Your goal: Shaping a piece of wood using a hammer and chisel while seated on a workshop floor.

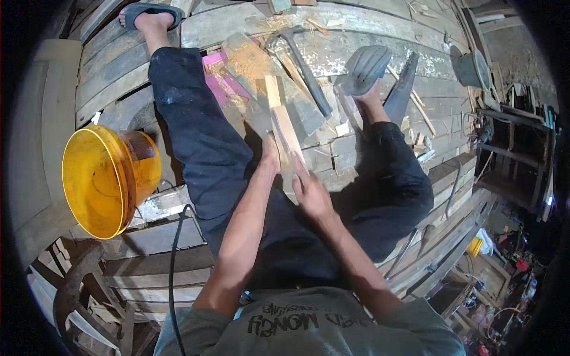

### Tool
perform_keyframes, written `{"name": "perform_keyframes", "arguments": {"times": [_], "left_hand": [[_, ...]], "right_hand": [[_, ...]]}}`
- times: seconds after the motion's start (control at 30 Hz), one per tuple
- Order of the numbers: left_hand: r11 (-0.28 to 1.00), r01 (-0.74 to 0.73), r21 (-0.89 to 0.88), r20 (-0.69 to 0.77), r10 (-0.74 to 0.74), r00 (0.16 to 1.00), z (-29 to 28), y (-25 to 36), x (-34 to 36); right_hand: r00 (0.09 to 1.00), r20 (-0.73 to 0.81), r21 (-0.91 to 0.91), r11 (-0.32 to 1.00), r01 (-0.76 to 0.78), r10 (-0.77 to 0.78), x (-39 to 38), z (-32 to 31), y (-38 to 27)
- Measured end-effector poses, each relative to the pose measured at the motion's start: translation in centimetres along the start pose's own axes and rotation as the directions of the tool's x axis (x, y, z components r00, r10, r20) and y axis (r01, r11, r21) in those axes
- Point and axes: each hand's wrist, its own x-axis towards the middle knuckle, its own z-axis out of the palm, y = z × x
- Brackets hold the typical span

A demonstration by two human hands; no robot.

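Between my outstretched legs, both hands meet at a pale wooden block [287,129] that points away from me. My left hand [271,155] is closed along its left side, with the fingers partly hidden. My right hand [313,193] grips its near right end, one finger lying along the wood. Whether a thin blade lies along that side I cannot tell. Just beyond the block's far end is a lighter strip of wood [272,90], touching or overlapping it. A dark-handled hammer [307,74] lies to the right of the strip, apart from my hands.
Shavings [249,60] and a pink sheet [221,76] litter the plank floor [237,22] ahead. A yellow bucket [95,181] lies tipped at left, near a black cable [173,261]. Beside my right sandal [367,68] is a dark tapering piece [401,89]. Cluttered shelves [513,148] stand at right.
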Motion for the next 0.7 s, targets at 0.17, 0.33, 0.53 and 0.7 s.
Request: {"name": "perform_keyframes", "arguments": {"times": [0.17,0.33,0.53,0.7], "left_hand": [[0.996,-0.042,0.072,-0.022,0.044,0.999,2.0,-0.6,-1.3],[0.977,-0.154,0.149,-0.012,0.157,0.987,0.3,0.1,0.7],[0.931,-0.132,0.341,-0.023,0.148,0.989,2.4,-0.6,-1.0],[0.889,-0.264,0.375,0.171,0.213,0.962,0.7,-1.0,0.9]], "right_hand": [[0.993,-0.035,-0.079,0.99,-0.118,0.116,8.1,-1.1,-0.8],[1.0,0.001,0.048,0.999,-0.015,0.015,-0.1,0.2,0.5],[0.989,-0.075,-0.043,0.99,-0.131,0.128,7.3,-0.9,0.1],[0.991,-0.022,-0.049,0.99,-0.135,0.134,5.1,-2.3,-0.1]]}}
